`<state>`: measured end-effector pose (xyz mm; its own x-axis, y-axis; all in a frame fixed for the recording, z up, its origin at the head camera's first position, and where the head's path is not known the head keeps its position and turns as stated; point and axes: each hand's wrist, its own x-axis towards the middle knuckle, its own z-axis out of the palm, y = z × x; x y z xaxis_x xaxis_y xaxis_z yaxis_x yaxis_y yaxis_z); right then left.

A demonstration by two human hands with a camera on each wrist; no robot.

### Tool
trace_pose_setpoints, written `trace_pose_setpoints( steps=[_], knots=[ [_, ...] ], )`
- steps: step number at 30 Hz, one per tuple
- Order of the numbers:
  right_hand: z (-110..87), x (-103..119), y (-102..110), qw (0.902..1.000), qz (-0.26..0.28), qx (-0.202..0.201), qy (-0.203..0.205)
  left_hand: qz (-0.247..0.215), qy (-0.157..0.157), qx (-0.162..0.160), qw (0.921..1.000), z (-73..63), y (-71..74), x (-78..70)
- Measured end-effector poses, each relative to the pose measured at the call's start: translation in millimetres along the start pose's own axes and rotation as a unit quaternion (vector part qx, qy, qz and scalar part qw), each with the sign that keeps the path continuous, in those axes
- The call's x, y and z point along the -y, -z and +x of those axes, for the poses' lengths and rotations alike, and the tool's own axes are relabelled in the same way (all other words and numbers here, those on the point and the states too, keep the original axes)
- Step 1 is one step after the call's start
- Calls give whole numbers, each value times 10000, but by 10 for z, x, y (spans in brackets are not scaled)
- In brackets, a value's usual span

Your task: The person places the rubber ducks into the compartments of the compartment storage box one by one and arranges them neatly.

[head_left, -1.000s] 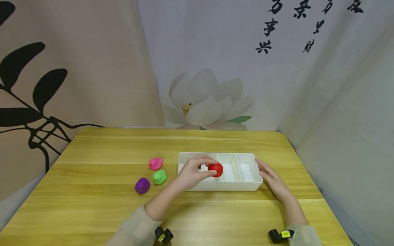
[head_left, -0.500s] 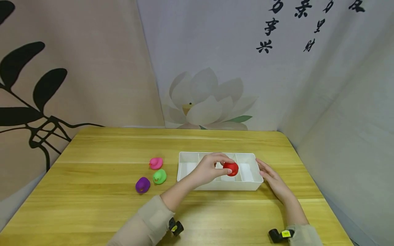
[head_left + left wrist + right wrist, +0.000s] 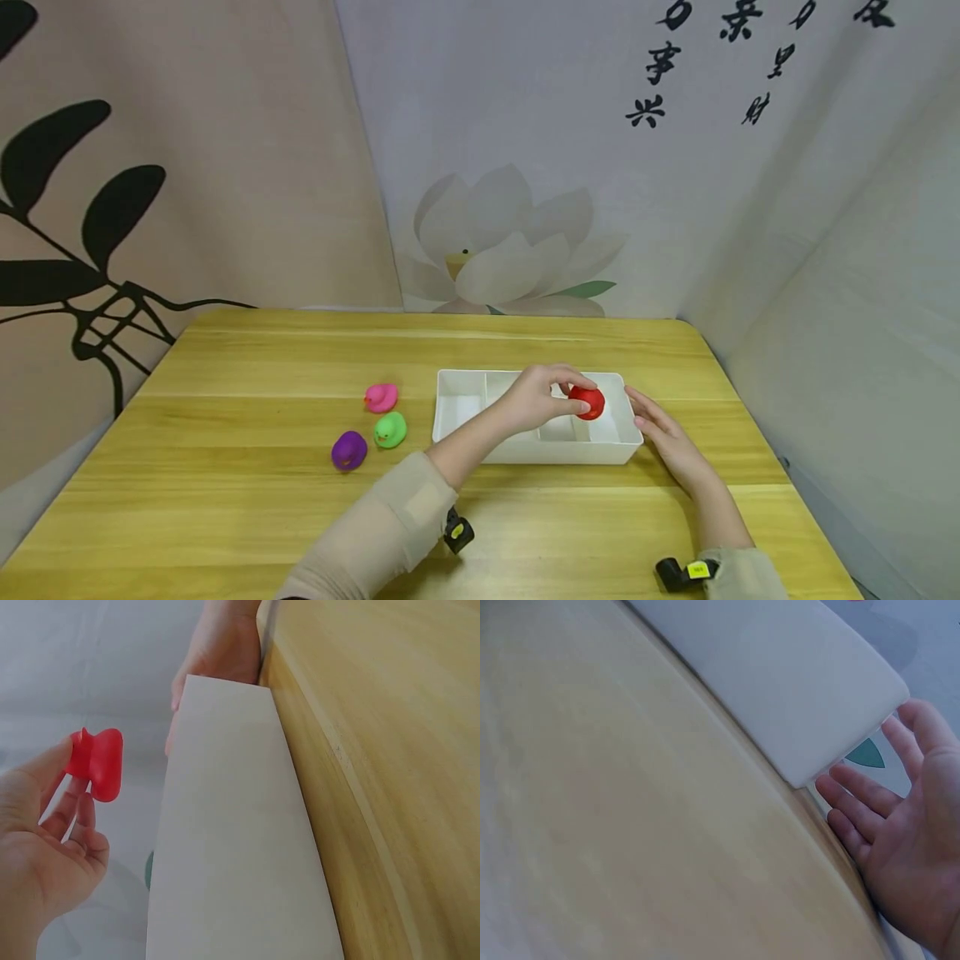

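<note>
A red rubber duck (image 3: 588, 402) is pinched between the thumb and fingers of my left hand (image 3: 536, 398). It hangs above the right part of a white divided box (image 3: 555, 454), and the left wrist view shows the duck (image 3: 105, 765) clear of the box wall (image 3: 232, 825). My right hand (image 3: 671, 437) rests against the box's right end with its fingers extended. In the right wrist view the fingertips of that hand (image 3: 907, 832) lie at the box's end wall. My left hand and forearm hide part of the middle compartments.
Left of the box, a pink duck (image 3: 381, 397), a green duck (image 3: 390, 430) and a purple duck (image 3: 348, 451) sit on the wooden table (image 3: 247, 500). A printed curtain (image 3: 510, 125) hangs behind the table.
My left hand has carried the red duck rightward over the box, from the middle compartments toward the rightmost one. The right hand has stayed at the box's end.
</note>
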<state>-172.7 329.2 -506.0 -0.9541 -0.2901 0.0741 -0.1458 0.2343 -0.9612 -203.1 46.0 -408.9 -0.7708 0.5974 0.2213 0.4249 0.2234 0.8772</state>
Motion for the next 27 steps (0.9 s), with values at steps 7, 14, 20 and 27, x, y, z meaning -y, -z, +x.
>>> trace_pose_setpoints(
  steps=[7, 14, 20, 27],
  knots=[
    [6, -1, 9, 10000, -53, 49, -52, 64, 171, 77, 9998, 148, -69, 52],
    [1, 12, 8, 9999, -40, 90, -32, -40, 380, 164, 9991, 249, -143, 105],
    [-2, 9, 9, 9999, -69, 47, -97, -34, 596, 229, 9980, 306, -220, 177],
    [-5, 20, 12, 9997, -133, -12, -202, 57, 691, 280, 9972, 352, -286, 220]
  ],
)
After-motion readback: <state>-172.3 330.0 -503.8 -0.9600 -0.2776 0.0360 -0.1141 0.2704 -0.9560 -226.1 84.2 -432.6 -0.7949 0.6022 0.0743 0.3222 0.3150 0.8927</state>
